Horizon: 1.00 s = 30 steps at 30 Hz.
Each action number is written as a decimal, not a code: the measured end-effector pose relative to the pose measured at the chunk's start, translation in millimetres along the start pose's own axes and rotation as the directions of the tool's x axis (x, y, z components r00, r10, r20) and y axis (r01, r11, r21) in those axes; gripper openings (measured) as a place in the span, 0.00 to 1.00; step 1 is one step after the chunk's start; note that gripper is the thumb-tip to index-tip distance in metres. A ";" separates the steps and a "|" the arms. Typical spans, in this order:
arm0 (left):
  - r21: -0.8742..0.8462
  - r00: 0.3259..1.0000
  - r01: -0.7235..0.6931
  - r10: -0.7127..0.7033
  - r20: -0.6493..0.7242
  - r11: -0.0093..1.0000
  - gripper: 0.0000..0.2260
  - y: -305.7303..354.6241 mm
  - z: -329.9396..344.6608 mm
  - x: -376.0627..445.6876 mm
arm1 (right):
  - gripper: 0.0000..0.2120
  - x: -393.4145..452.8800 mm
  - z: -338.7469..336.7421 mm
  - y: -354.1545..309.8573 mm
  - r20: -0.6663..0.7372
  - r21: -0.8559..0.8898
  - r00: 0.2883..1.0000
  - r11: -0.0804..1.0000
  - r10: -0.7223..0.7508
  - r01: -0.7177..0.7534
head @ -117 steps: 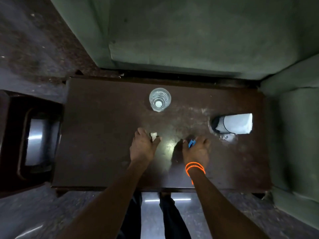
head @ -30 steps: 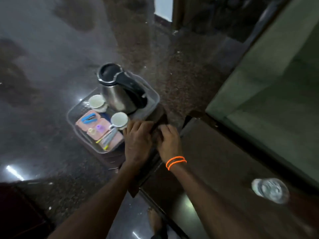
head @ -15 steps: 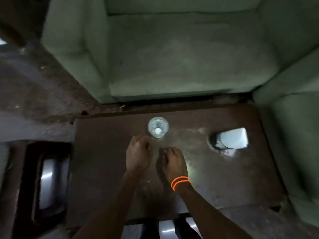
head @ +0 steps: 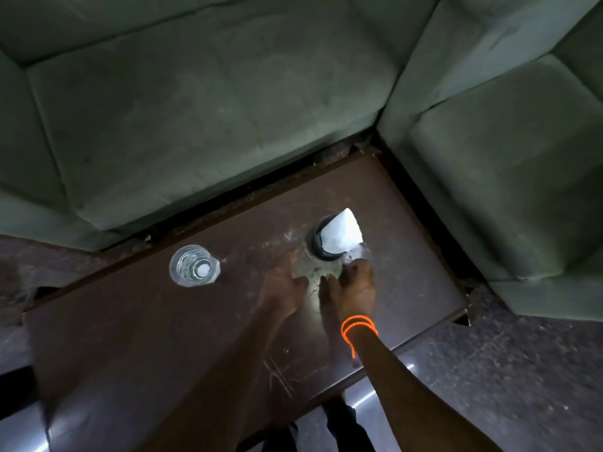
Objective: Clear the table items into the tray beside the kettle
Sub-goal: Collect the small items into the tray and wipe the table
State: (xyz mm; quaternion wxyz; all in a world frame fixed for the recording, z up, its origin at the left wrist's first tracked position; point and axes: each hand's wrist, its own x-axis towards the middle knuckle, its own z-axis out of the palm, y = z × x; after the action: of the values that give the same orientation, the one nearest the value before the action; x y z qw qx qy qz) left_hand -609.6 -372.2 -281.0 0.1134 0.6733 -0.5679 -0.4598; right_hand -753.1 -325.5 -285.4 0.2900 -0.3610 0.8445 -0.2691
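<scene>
Both hands, left hand [head: 283, 285] and right hand [head: 354, 286], fingers loosely extended, reach toward a white napkin holder [head: 337, 238] near the tabletop's [head: 130, 337] far right corner; a glass [head: 194, 265] stands at the far edge.

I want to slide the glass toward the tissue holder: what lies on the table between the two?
In the head view, only bare, scratched table lies between the glass and the tissue holder; the left hand lies just nearer the person.

A single head-worn wide-angle view looks steeply down from above the near edge of a dark table [head: 137, 337], facing a green sofa [head: 195, 109] at 12 o'clock. Both forearms enter from 6 o'clock, close to the lens. Straight edges bow toward the frame's borders.
</scene>
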 end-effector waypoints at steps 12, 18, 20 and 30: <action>-0.349 0.996 -0.088 0.091 -0.008 0.933 0.34 19.8 -9.0 50.9 | 0.25 62.7 31.3 -56.0 0.124 0.055 0.992 0.998 -0.015 0.008; -0.283 0.995 -0.052 0.027 -0.093 0.958 0.34 -12.6 -46.2 67.4 | 0.32 70.1 68.6 -81.6 0.250 0.100 0.955 0.985 -0.161 0.140; -0.287 0.995 -0.038 0.009 -0.102 0.957 0.34 -19.5 -50.8 71.4 | 0.32 70.8 75.6 -86.3 0.271 0.092 0.948 0.985 -0.168 0.148; -0.332 0.980 -0.160 0.109 -0.166 0.930 0.32 -41.2 -43.8 80.8 | 0.31 74.3 68.4 -77.3 0.309 0.093 0.920 0.970 -0.241 0.223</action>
State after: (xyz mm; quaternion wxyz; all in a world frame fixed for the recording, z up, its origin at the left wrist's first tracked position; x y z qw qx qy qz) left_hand -555.0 -445.0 -324.3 0.3013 0.6343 -0.5140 -0.4927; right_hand -713.7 -445.1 -303.1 0.3982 -0.4890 0.7301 -0.2633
